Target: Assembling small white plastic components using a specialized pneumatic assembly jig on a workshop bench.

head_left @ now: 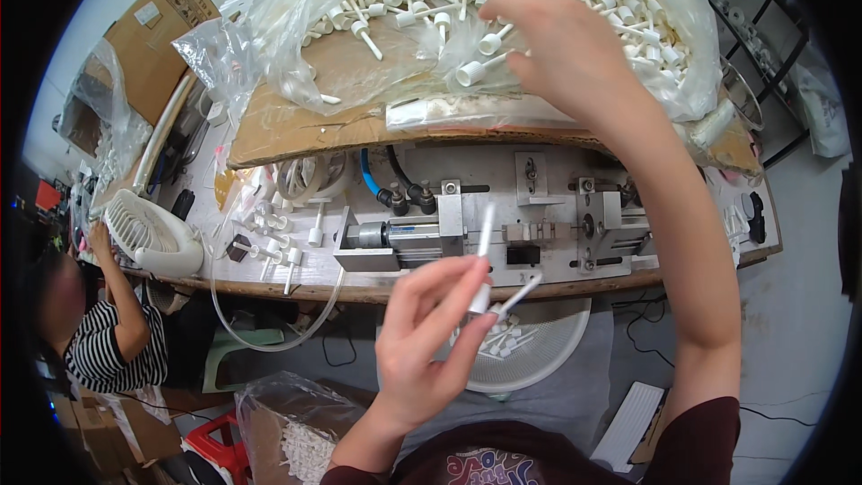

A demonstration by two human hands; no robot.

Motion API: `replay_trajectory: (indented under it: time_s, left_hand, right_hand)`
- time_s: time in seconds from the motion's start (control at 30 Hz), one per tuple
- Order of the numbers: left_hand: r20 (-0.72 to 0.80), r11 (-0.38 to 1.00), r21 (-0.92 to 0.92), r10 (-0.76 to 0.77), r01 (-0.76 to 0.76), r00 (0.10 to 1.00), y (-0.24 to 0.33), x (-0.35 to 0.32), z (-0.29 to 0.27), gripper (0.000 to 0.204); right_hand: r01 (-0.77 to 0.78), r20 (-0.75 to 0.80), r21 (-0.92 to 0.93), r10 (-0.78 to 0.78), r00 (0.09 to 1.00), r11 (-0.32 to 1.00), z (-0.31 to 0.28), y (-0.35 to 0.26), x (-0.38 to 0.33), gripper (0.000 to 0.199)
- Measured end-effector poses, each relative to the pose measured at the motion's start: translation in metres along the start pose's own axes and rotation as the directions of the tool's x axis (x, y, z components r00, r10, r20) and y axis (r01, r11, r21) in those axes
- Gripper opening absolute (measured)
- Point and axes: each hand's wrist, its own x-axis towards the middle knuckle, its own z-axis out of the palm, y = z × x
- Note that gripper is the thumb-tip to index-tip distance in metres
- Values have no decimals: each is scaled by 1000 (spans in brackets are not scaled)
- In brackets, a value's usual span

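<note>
My left hand [426, 337], in front of the bench edge, pinches two white stemmed caps. One stemmed cap [480, 296] stands nearly upright with its stem pointing up; the other shows mainly its thin stem [521, 291], slanting right between thumb and fingers. My right hand [566, 49] reaches over a large heap of similar caps [664, 45] in clear plastic on a cardboard sheet [377, 81]. Its thumb and forefinger are apart, close to two loose caps [470, 73]; the other fingers are partly hidden.
A metal clamping fixture [413, 238] with a cylinder and blue and black hoses sits on the bench, below the cardboard's raised edge. Left of it lie several caps [292, 256] and a white fan [153, 233]. A white basket [561, 341] holds caps below. A person [108, 332] sits at left.
</note>
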Motion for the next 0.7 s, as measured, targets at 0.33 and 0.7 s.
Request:
replay_trajectory:
  time_s: [0.33, 0.7]
  left_hand:
    - [297, 880, 375, 183, -290, 937, -37, -4, 32, 31]
    - [381, 750, 524, 216, -403, 899, -43, 7, 40, 30]
  right_hand:
    - [148, 146, 100, -162, 976, 984, 18, 10, -9, 14]
    - [288, -325, 135, -233, 917, 948, -19, -11, -96, 26]
